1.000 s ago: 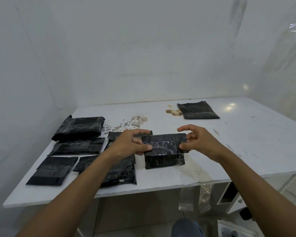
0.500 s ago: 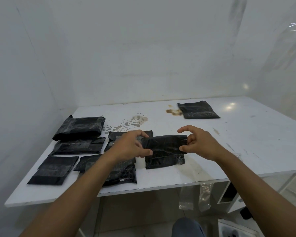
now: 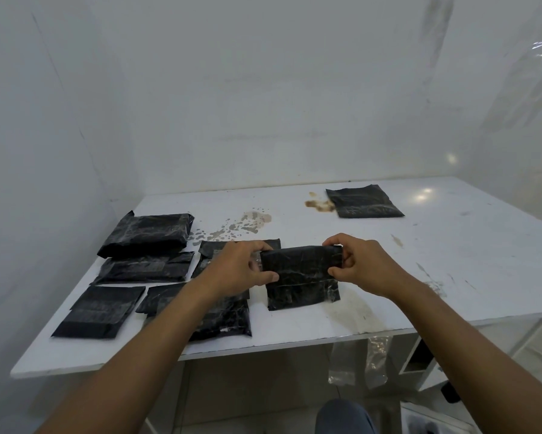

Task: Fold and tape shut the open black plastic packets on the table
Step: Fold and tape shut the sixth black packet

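A black plastic packet (image 3: 302,278) lies near the front middle of the white table (image 3: 451,245), its top flap folded over toward me. My left hand (image 3: 236,269) pinches the flap's left end between thumb and fingers. At the flap's right end my right hand (image 3: 362,264) pinches it the same way. A bit of clear tape shows under my left fingers.
Several black packets (image 3: 144,234) lie at the table's left, some stacked, and another one (image 3: 222,311) lies under my left forearm. A single packet (image 3: 362,203) rests at the far right beside a brown stain. Clear plastic strips (image 3: 360,360) hang from the front edge.
The flap has been folded further down over the packet. Both hands have closed in on its ends, the right thumb and fingers now pinching it.
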